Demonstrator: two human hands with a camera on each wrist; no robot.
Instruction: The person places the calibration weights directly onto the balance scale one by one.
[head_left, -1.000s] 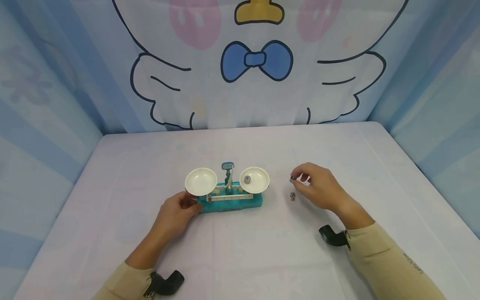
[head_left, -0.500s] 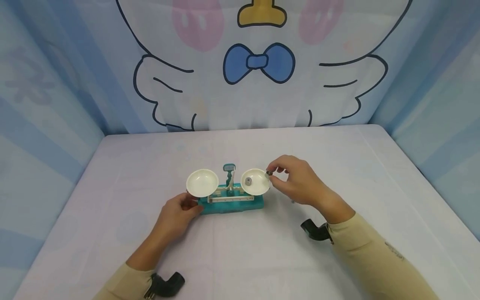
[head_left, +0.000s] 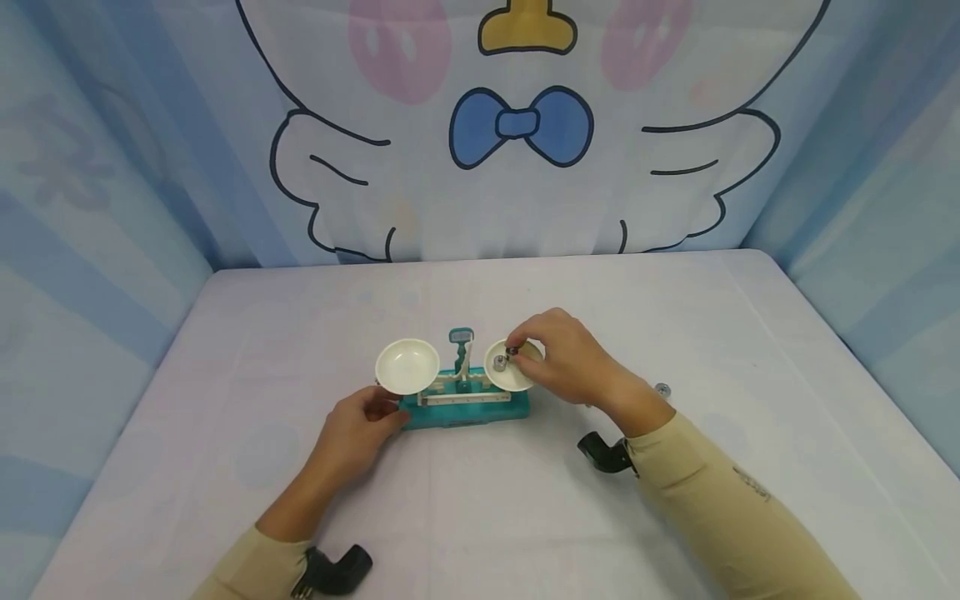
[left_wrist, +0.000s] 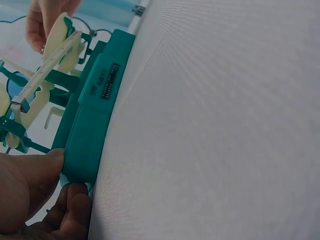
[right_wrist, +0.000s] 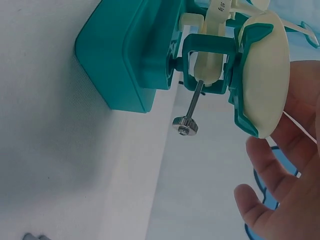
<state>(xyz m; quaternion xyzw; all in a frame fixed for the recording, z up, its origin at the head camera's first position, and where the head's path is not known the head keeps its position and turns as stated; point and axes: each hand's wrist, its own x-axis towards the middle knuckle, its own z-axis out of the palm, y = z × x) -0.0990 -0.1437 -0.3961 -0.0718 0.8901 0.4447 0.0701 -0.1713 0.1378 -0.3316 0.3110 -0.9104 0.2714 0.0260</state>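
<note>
A teal balance scale (head_left: 465, 408) with two white pans stands on the table. My left hand (head_left: 349, 435) grips the left end of its base; in the left wrist view the thumb (left_wrist: 50, 165) lies on top and fingers curl below. Inside the right pan (head_left: 510, 382) sits a small grey metal piece (head_left: 499, 362). My right hand (head_left: 573, 358) pinches another small dark metal piece (head_left: 512, 351) just over that pan, beside the first. The left pan (head_left: 407, 367) holds nothing. From the right wrist, the pan (right_wrist: 267, 75) hides the pinched piece.
Another small metal piece (head_left: 663, 389) lies on the white tablecloth (head_left: 480, 517), right of my right wrist. A further one is mostly hidden under that hand. A metal adjusting screw (right_wrist: 185, 126) sticks out from the scale's right end. A printed curtain (head_left: 517, 200) stands behind.
My right hand has carried the small metal piece leftward from the table to over the right pan. My left hand has stayed on the base. A loose metal piece now shows behind the right wrist.
</note>
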